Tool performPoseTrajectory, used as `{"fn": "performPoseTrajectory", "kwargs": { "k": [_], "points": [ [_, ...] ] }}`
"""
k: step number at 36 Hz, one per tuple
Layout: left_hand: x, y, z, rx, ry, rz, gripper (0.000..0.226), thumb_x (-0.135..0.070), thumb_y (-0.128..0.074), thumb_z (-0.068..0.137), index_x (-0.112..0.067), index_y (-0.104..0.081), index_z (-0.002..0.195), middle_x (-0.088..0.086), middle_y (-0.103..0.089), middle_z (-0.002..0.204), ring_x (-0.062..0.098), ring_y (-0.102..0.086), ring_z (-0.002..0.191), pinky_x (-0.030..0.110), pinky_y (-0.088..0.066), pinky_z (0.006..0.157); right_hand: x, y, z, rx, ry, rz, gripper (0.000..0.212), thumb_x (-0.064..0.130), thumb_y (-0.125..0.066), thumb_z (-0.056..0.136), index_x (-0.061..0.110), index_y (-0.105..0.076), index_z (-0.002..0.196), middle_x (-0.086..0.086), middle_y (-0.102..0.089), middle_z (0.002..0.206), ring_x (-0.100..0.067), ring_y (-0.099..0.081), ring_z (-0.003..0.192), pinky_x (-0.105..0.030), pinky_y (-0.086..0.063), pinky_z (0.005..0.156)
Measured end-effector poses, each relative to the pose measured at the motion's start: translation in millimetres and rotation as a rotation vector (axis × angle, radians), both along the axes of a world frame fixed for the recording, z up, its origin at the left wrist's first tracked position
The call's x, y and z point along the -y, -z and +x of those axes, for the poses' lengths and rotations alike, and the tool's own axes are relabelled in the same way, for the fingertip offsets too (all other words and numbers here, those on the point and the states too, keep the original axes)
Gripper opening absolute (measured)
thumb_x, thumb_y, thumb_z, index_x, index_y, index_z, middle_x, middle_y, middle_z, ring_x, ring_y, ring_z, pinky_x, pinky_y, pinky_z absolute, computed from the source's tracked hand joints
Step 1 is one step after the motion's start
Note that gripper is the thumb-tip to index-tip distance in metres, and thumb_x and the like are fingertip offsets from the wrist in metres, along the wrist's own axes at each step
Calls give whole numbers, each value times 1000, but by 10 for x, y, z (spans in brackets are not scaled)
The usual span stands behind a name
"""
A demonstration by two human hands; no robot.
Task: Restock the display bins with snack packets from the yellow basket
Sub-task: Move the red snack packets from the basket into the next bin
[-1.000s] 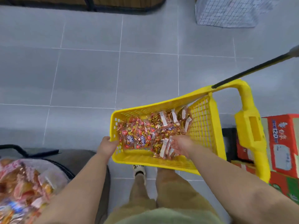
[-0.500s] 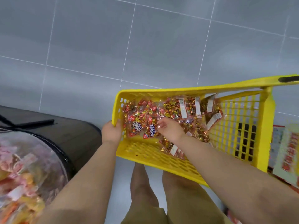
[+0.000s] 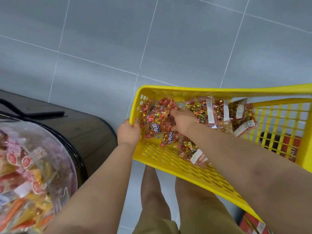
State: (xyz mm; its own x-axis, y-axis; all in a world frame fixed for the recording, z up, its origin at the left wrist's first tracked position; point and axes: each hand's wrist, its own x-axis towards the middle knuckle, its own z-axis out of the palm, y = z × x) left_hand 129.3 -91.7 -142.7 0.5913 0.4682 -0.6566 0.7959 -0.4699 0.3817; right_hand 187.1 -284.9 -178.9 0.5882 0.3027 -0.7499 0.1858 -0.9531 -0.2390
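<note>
The yellow basket [image 3: 177, 92] is held tilted in front of my legs. It holds several clear packets of red and gold wrapped snacks [image 3: 209, 110]. My left hand [image 3: 128, 132] grips the basket's left rim. My right hand [image 3: 182, 119] is down inside the basket, fingers closed into the red snack packets [image 3: 157, 125] at its left end. A round clear display bin [image 3: 33, 166] full of mixed snack packets sits at the lower left.
The bin rests on a dark rounded display stand [image 3: 81, 125] with a black bar [image 3: 42, 114] on it. Grey floor tiles [image 3: 152, 39] lie beyond. Red cartons [image 3: 253, 223] show under the basket at the lower right.
My right hand has slid left across the basket from the gold packets onto the red ones. My view has swung down and left, bringing the display bin closer.
</note>
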Motion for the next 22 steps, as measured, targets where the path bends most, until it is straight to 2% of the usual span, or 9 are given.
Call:
{"fn": "performPoseTrajectory", "kwargs": {
  "k": [3,5,7,10,12,14,17,19,22],
  "points": [
    [7,-11,-9,1,-20,-14,31,-31,-46,99,-7,-60,84,7,-59,76,27,-57,73,29,-39,64,36,-110,-65,-37,-48,89,36,26,-69,83,20,-56,116,-8,-54,106,-21,-54,89,-35,-52,80],
    [3,-17,-11,3,-16,-24,33,-31,-46,99,-5,-61,86,10,-61,80,29,-57,75,32,-44,67,68,-190,-112,-19,-167,155,17,27,-63,87,20,-65,103,-3,-58,104,-19,-50,94,-36,-49,85],
    [3,-35,-4,4,-20,-35,33,-31,-45,99,-5,-62,88,11,-62,83,30,-58,78,33,-46,71,122,-295,-174,33,-258,264,13,25,-60,89,16,-68,94,-1,-61,100,-20,-46,101,-35,-44,87],
    [3,-89,13,1,0,-51,28,-31,-46,99,-10,-59,86,5,-59,76,27,-57,77,27,-41,62,232,-499,-284,164,-159,529,8,12,-67,83,8,-69,77,-5,-65,88,-24,-52,96,-39,-44,86],
    [20,-149,12,41,15,-94,20,-35,-50,98,-17,-56,92,-7,-55,75,17,-54,75,23,-39,57,308,-668,-350,207,14,658,10,4,-71,78,5,-67,69,-7,-68,84,-27,-59,90,-35,-46,87],
    [36,-229,-21,147,8,-124,21,-38,-56,94,-21,-56,106,-12,-55,91,8,-51,87,23,-42,74,393,-821,-414,133,290,710,11,9,-70,82,14,-65,72,-2,-68,94,-19,-63,91,-27,-45,86],
    [79,-397,-88,418,119,-90,53,-44,-60,87,-13,-52,128,-8,-44,119,-1,-37,112,13,-27,97,500,-982,-483,-36,819,792,22,12,-66,85,24,-55,72,-2,-67,84,-19,-64,80,-34,-53,73],
    [160,-494,-117,451,195,-239,64,-53,-59,78,-20,-50,131,-5,-47,128,2,-39,121,15,-29,102,559,-1035,-495,-139,1106,843,22,12,-65,86,23,-54,70,-2,-62,69,-24,-58,70,-39,-51,64],
    [352,-580,-118,278,112,-628,57,-55,-71,64,-43,-54,117,-12,-63,124,4,-57,117,21,-46,96,552,-1038,-506,-312,1321,891,27,14,-65,86,25,-54,64,11,-61,63,-17,-58,73,-37,-51,72]
  ]
}}
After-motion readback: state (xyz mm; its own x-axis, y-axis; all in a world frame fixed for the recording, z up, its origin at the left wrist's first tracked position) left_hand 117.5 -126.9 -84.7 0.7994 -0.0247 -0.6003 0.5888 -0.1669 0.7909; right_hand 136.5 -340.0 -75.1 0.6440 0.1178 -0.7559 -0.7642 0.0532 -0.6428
